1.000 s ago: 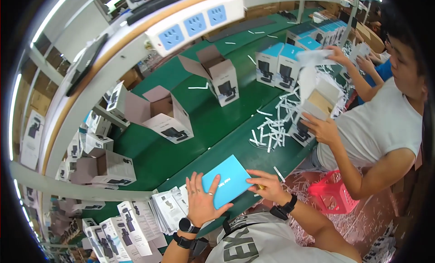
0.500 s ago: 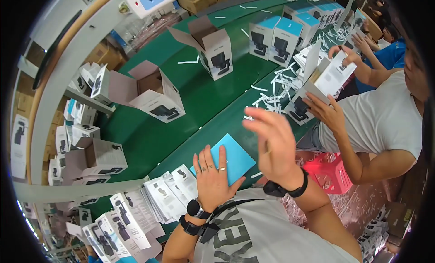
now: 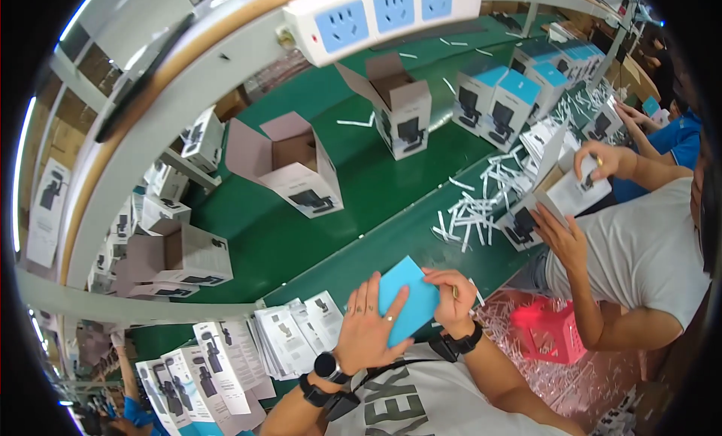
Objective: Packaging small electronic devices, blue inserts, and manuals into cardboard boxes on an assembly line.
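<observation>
At bench (image 3: 316, 240) edge: left hand (image 3: 366, 334) flat on blue flat carton (image 3: 407, 299), right hand (image 3: 451, 297) pinching its right side; long axis tilted up-left.

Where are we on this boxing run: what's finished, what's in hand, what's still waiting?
Done, by the look of it: closed blue-topped boxes stand together up the green belt. In hand: left hand lies flat on a blue flat card while right hand holds its right edge. Left: open boxes wait with flaps up, and leaflet stacks lie beside the left hand.
</observation>
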Demonstrator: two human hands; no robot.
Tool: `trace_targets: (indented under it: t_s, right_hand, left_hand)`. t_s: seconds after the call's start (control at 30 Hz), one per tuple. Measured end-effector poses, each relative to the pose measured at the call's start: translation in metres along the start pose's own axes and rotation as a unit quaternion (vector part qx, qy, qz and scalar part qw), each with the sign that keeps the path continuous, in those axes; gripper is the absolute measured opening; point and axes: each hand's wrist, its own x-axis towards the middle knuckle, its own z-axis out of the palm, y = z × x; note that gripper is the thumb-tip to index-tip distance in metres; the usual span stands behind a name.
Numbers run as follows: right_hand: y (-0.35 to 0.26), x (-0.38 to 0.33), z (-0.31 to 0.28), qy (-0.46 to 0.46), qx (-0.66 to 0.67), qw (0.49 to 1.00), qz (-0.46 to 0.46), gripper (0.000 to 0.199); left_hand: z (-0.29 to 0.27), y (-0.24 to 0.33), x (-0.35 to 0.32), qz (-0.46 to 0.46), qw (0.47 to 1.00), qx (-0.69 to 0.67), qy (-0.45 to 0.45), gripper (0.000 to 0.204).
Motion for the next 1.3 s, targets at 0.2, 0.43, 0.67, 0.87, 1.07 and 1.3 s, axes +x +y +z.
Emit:
trace_targets:
  t_s: [0.2,0.43,0.67,0.87,1.07,1.3]
  right_hand:
    - [0.026,-0.008,-0.036,0.03,0.094,0.954,0.282,0.018]
    - [0.061,-0.114,-0.08,0.074,0.035,0.932,0.353,0.015]
    - [0.06,-0.137,-0.06,0.018,0.051,0.901,0.43,0.015]
    - [0.107,-0.179,-0.114,0.008,-0.011,0.904,0.428,0.012]
    - [0.163,-0.238,-0.171,-0.027,-0.179,0.916,0.357,0.024]
    - [0.1,-0.141,-0.062,-0.138,-0.005,0.889,0.437,0.015]
  left_hand:
    - [-0.022,-0.027,-0.025,-0.001,0.999,-0.024,-0.046,0.084]
    - [-0.015,-0.085,0.1,-0.036,0.984,-0.018,0.176,0.082]
    - [0.056,-0.182,0.212,-0.031,0.984,0.108,0.139,0.083]
    - [0.056,-0.171,0.175,0.029,0.97,0.045,0.237,0.073]
    - [-0.036,-0.297,-0.001,-0.299,0.896,0.223,0.241,0.02]
    - [-0.083,-0.459,-0.099,-0.567,0.752,0.323,0.093,0.021]
